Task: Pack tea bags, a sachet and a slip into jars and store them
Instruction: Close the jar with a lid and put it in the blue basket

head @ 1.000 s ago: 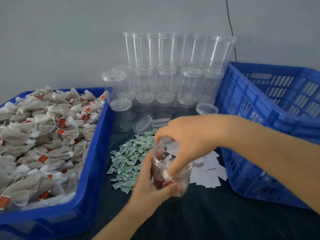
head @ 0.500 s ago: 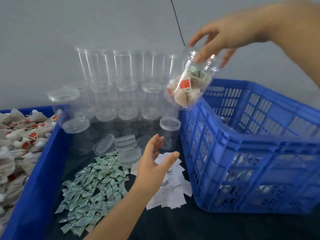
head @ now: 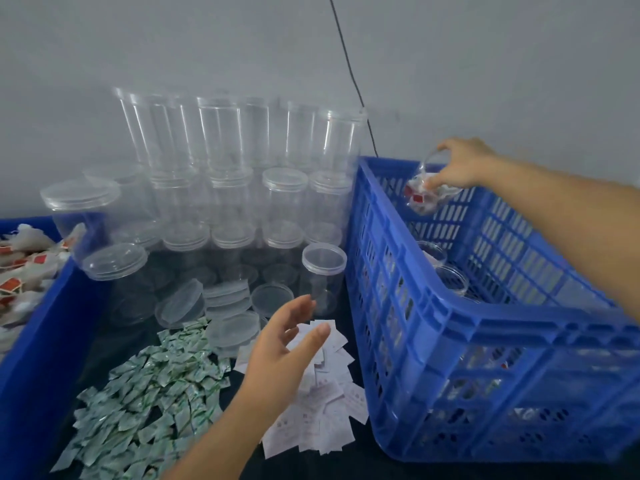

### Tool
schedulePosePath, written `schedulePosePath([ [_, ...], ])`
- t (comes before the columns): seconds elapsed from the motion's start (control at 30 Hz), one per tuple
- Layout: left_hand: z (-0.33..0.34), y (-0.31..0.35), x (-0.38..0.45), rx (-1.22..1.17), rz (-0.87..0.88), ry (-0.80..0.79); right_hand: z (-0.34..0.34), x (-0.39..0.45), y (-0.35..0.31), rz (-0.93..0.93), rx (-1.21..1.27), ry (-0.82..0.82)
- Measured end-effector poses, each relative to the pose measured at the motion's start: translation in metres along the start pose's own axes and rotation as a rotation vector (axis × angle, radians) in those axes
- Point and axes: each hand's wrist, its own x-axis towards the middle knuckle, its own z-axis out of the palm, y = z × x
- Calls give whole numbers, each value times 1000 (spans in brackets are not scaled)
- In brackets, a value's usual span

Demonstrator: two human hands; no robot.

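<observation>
Filled jar [head: 426, 197] gripped by right hand [head: 457, 168] over crate [head: 450, 327] (storing incomplete); left hand [head: 284, 355] open, empty; many empty jars [head: 242, 174] remaining.

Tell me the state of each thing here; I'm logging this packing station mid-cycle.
packed jar: filled with tea bags, gripped by the right hand, held tilted inside the blue crate
left hand: open, empty, above the slips
blue crate: holds some jars already
lone jar: empty, lidded, upright
loose lids: off, stacked
sachets: loose pile
</observation>
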Motion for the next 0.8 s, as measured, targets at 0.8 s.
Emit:
schedulePosePath([
  [0.8, -17, -10, 46, 62, 123, 50, 156, 74, 7, 15, -188, -565],
])
